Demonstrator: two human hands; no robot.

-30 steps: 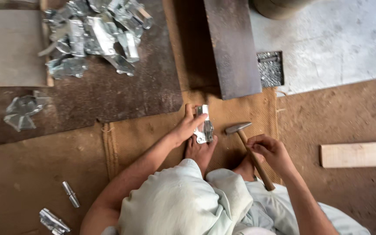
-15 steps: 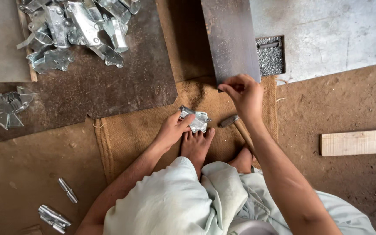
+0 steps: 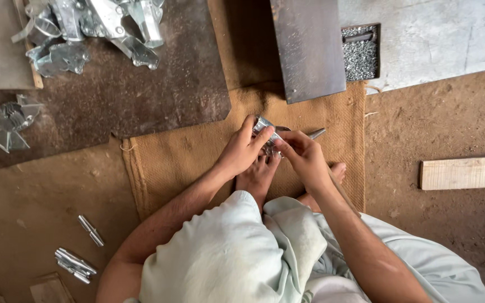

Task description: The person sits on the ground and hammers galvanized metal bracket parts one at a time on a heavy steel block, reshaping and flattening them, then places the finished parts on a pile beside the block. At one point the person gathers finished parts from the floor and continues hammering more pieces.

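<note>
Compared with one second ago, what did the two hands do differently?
The right hand let go of the hammer, reached up toward the tray of small metal bits, then came back to the metal piece. The hammer now lies on the burlap mat. The left hand kept holding the piece.

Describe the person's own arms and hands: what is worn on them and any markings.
Both arms are bare from above the elbow down. The left hand and right hand wear no gloves; no rings, watch or bands can be seen. Pale, light-coloured loose clothing covers the knees and lap below the arms.
</note>
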